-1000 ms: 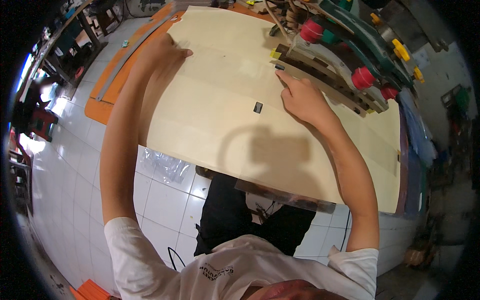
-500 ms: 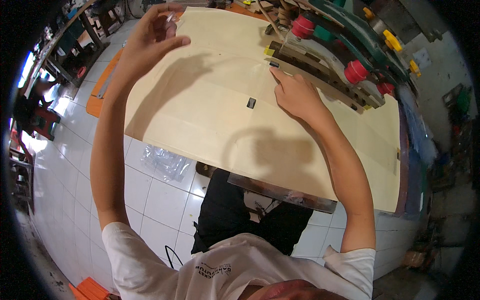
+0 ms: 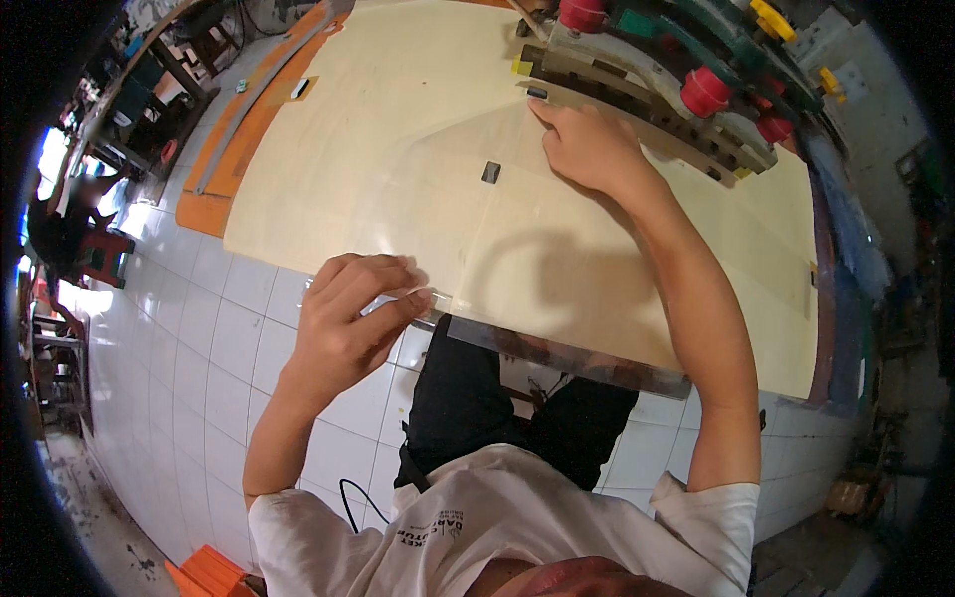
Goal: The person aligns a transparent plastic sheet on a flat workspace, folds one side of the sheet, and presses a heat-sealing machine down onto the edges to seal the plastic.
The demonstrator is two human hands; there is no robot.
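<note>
A large cream sheet (image 3: 328, 169) covers the table. At its near edge my left hand (image 3: 353, 313) has thumb and fingers pinched on a clear plastic piece (image 3: 435, 298), seemingly a thin bag or film. Faint glossy outlines run over the sheet toward my right hand (image 3: 594, 149), but the film's full extent is hard to see. That hand lies on the sheet with its index finger stretched out, the tip just below a small dark block (image 3: 537, 93). Another small dark block (image 3: 490, 172) sits between the two hands, touched by neither.
Beyond my right hand stands a green machine (image 3: 676, 40) with red knobs (image 3: 704, 92) and a long bar (image 3: 637, 104) close over the sheet. An orange board (image 3: 206, 211) with a grey strip lies at left. A dark clear-edged flap (image 3: 567, 356) hangs at the near edge.
My left hand has come from the far left corner to the near edge, where it pinches the clear plastic. My right fingertip stays by the small dark block. The view has shifted slightly.
</note>
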